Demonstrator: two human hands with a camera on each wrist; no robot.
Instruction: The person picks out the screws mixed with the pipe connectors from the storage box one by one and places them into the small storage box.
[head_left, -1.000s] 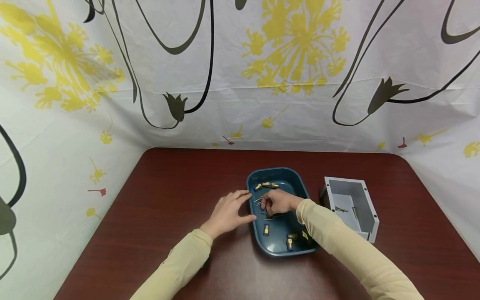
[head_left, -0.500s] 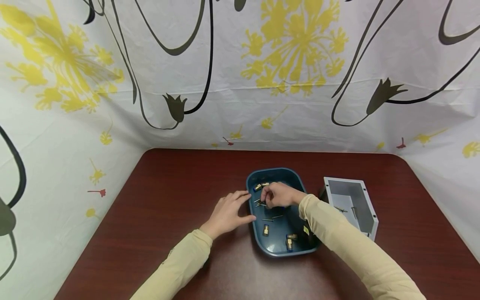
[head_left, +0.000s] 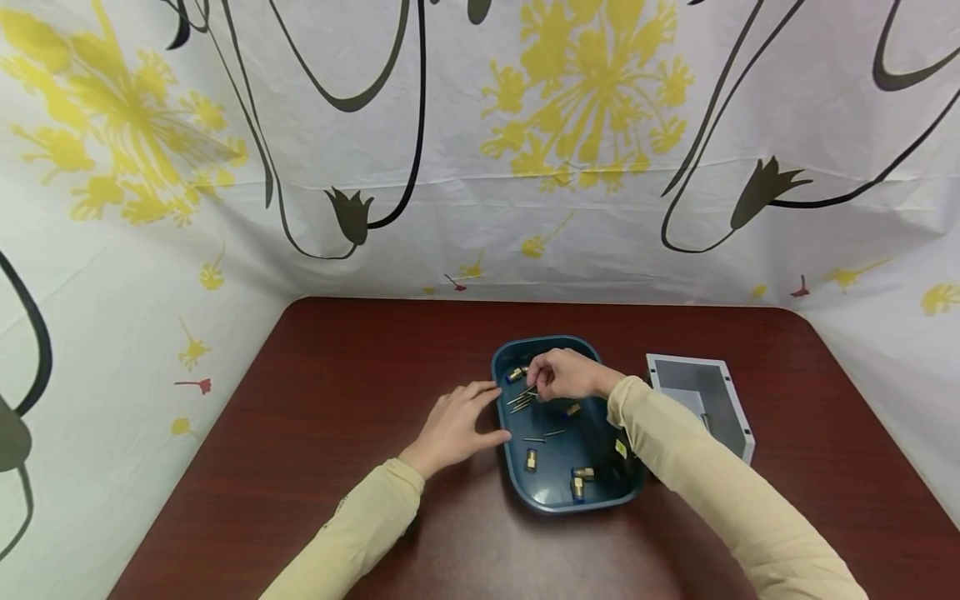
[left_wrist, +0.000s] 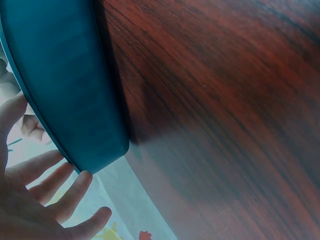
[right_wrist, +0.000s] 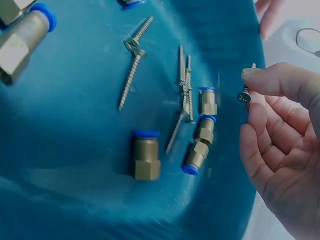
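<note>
My left hand rests its spread, straight fingers against the left rim of a blue tray; the left wrist view shows the fingertips touching that rim. Over the tray's far part, my right hand pinches a screw between thumb and fingers. Below it on the tray floor lie several loose screws, some crossing each other, and two more screws off to one side. Brass fittings with blue collars, such as one fitting, lie scattered around them.
A grey open box stands right of the tray, partly hidden by the right sleeve. Both containers are on a dark red wooden table. A patterned white cloth hangs behind and to the sides.
My right hand has moved toward the far side of the tray and slightly right, uncovering screws and a fitting. My left hand has stayed at the rim.
</note>
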